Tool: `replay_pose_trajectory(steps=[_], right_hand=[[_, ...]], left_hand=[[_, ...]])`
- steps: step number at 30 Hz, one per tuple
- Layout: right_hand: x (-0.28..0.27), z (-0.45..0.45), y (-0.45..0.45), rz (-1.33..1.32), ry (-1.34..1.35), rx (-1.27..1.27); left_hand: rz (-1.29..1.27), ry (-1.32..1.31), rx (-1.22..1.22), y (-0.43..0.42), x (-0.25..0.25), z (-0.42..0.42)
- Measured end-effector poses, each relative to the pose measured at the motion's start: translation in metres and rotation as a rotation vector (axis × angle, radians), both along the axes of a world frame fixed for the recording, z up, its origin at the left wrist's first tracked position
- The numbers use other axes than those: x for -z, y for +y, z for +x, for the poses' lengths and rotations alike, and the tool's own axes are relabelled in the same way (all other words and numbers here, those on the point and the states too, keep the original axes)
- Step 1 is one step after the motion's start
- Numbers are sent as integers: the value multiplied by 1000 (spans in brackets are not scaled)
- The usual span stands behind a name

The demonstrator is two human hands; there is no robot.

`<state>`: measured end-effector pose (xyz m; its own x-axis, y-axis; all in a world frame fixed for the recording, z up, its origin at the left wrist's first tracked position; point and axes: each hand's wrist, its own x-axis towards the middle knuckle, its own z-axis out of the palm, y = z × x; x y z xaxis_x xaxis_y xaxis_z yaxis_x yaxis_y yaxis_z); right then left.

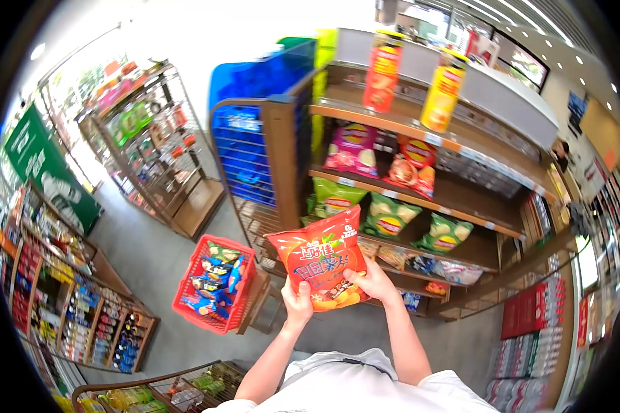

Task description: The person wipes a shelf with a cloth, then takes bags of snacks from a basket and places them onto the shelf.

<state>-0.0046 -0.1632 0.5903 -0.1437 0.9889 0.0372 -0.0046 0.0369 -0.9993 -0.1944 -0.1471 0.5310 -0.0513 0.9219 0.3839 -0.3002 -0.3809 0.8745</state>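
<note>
A red-orange snack bag (322,258), its print upside down to me, is held up in front of my chest. My left hand (297,301) grips its lower left corner, thumb on the front. On the lower right side, my right hand (372,279) is closed round the bag, its thumb also on the front. The fingers behind the bag are hidden. Just beyond it, a brown shelf unit (461,148) carries a purple bag (352,149), a red bag (412,167), green bags (390,215) and two tall cans, one red (383,72) and one yellow (443,93).
A red basket (179,308) with blue and green packets stands on a wooden support at the left. Stocked racks (90,310) line the far left. Behind my left arm is a low wire rack (186,382). Bottle packs (530,344) are stacked at right.
</note>
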Motion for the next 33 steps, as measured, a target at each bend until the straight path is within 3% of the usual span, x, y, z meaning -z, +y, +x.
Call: replay_pose_trajectory(steps=[10, 15, 20, 27, 30, 33], right_hand=[[29, 151, -127, -10, 159, 329], [26, 191, -169, 71, 196, 458], [43, 215, -196, -26, 416, 572], [48, 246, -223, 151, 460, 802], [26, 255, -229, 81, 251, 891], [15, 261, -230, 16, 226, 997]], left_hand=[[-26, 207, 316, -76, 3, 154], [-27, 223, 409, -92, -5, 206], [-76, 374, 596, -91, -10, 236], [-48, 357, 790, -86, -12, 300], [-81, 324, 851, -87, -20, 327], [-96, 272, 888, -89, -17, 344]])
